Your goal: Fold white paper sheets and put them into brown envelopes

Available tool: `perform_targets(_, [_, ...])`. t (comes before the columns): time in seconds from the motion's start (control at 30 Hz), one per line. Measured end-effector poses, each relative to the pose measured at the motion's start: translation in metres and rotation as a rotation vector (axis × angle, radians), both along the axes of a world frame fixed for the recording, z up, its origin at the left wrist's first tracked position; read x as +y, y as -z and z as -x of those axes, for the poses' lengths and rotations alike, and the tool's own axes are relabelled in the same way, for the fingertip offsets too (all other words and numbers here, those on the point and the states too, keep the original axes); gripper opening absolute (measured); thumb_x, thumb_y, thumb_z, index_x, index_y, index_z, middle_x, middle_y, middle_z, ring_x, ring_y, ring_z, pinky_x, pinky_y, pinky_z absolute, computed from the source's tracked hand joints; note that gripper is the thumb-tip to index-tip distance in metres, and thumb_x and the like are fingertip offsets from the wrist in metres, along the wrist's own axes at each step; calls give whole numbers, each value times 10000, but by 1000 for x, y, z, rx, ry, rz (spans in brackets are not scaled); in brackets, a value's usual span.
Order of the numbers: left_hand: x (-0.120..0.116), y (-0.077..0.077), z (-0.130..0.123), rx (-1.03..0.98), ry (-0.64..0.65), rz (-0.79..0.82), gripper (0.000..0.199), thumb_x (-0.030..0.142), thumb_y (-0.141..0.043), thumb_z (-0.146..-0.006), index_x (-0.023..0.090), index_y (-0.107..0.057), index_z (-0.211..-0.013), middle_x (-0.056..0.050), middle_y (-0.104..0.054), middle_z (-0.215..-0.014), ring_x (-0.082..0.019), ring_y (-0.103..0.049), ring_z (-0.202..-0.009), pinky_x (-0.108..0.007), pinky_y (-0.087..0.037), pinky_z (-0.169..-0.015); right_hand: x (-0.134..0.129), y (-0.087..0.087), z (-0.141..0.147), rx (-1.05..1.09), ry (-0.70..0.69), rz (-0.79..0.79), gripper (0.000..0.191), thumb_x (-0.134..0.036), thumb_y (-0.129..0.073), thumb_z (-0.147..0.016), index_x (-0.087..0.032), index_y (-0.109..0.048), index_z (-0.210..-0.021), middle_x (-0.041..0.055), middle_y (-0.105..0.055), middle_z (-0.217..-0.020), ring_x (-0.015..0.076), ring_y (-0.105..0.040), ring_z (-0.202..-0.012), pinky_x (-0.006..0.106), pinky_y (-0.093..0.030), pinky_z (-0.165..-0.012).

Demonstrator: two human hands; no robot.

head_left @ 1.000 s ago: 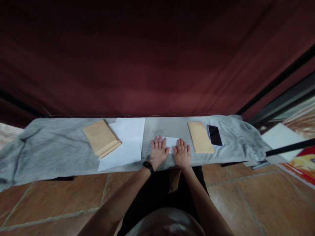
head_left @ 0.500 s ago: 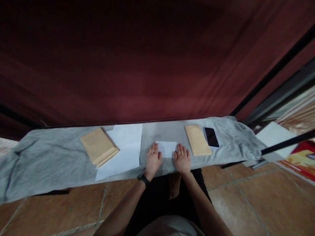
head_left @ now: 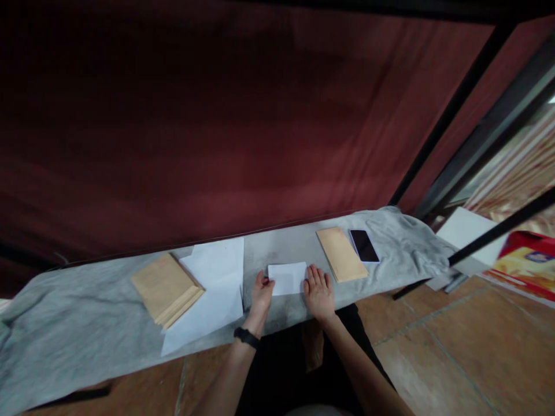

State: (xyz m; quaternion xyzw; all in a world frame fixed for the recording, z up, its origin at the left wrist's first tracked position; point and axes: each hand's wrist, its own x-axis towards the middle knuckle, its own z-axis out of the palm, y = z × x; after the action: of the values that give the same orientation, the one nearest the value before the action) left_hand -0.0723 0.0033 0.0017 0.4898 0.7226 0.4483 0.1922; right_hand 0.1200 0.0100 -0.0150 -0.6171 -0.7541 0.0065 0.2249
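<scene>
A small folded sheet of white paper [head_left: 287, 278] lies on the grey cloth between my hands. My left hand [head_left: 262, 297] has its fingers curled at the paper's left edge, the thumb on top, pinching it. Flat beside the right edge rests my right hand [head_left: 319, 290], fingers stretched out and their tips touching the paper's side. Just right of that hand is a single brown envelope [head_left: 342, 254]. On the other side, larger white sheets [head_left: 221, 289] lie partly under a stack of brown envelopes [head_left: 167, 286].
A phone [head_left: 364, 246] with a dark screen lies beside the single envelope. Grey cloth [head_left: 78, 323] covers the narrow table, with a dark red panel [head_left: 243, 144] behind it. Black metal bars [head_left: 446, 121] and a red-and-yellow box [head_left: 529, 263] stand at the right.
My left hand has gone from lying flat to curling its fingers on the paper's left edge. My right hand stays flat. The view has tilted and shifted slightly.
</scene>
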Motion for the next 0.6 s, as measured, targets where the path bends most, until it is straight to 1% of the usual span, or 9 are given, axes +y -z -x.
perform_targets(0.07, [-4,-4,-2,-89,-3,9,461,188,-567,-813,171,-612,-1272,-15,-719,-771,-162,-687,-654,-275,-549,-618,0,-1,-1,30,1,-7,488,-263,-379,-1000,-132,-498,-1455,134,-481,-1514,294,-430,-1411,519,-244,-1187])
perform_targets(0.13, [-8,-11,-5,-232,-15,-14,431,218,-587,-795,174,-642,-1220,3,-694,-750,-153,-671,-650,-266,-539,-620,-1,-2,-3,88,-24,-9,491,-249,-375,-992,-130,-499,-1452,139,-504,-1498,284,-442,-1404,519,-260,-1188])
perform_targets(0.23, [-11,-27,-11,-434,-32,-103,448,258,-600,-779,173,-640,-1217,13,-671,-759,-143,-643,-663,-255,-524,-637,-9,-7,-3,207,-138,-1,550,-194,-384,-942,-143,-449,-1486,119,-490,-1514,246,-426,-1418,478,-327,-1178])
perform_targets(0.3, [-12,-41,-18,-435,-12,-136,464,269,-597,-777,162,-629,-1228,0,-679,-788,-147,-637,-671,-258,-521,-638,-17,-13,2,281,-238,3,651,-172,-424,-883,-145,-368,-1531,106,-423,-1562,235,-373,-1452,463,-363,-1170])
perform_targets(0.33, [-13,-49,-22,-415,6,-140,460,275,-597,-778,161,-630,-1222,-12,-690,-814,-153,-644,-687,-267,-527,-652,-22,-17,7,310,-286,5,712,-171,-456,-852,-141,-321,-1551,107,-377,-1589,239,-345,-1467,469,-354,-1180])
perform_targets(0.4, [-16,-63,-33,-356,63,-136,436,293,-594,-797,173,-636,-1214,-43,-717,-904,-171,-671,-759,-294,-548,-720,-27,-26,18,380,-326,14,757,-175,-483,-836,-149,-286,-1566,102,-351,-1602,238,-332,-1475,468,-342,-1194])
perform_targets(0.5, [-20,-72,-48,-311,168,-119,424,352,-576,-862,185,-621,-1249,-84,-726,-1049,-195,-694,-893,-331,-561,-836,-26,-41,29,596,-265,48,649,-177,-451,-870,-190,-406,-1517,87,-447,-1548,222,-435,-1415,439,-374,-1178])
perform_targets(0.53, [-21,-71,-51,-325,195,-114,428,385,-553,-893,193,-609,-1271,-95,-717,-1112,-205,-694,-960,-339,-561,-868,-23,-45,30,704,-225,72,582,-193,-431,-895,-204,-472,-1475,83,-506,-1503,220,-487,-1375,433,-397,-1161])
perform_targets(0.6, [-22,-63,-54,-371,207,-104,445,444,-483,-947,214,-577,-1317,-110,-660,-1280,-223,-653,-1137,-352,-553,-935,-16,-52,27,962,-137,151,448,-281,-403,-951,-204,-608,-1342,93,-642,-1356,237,-604,-1251,431,-465,-1093])
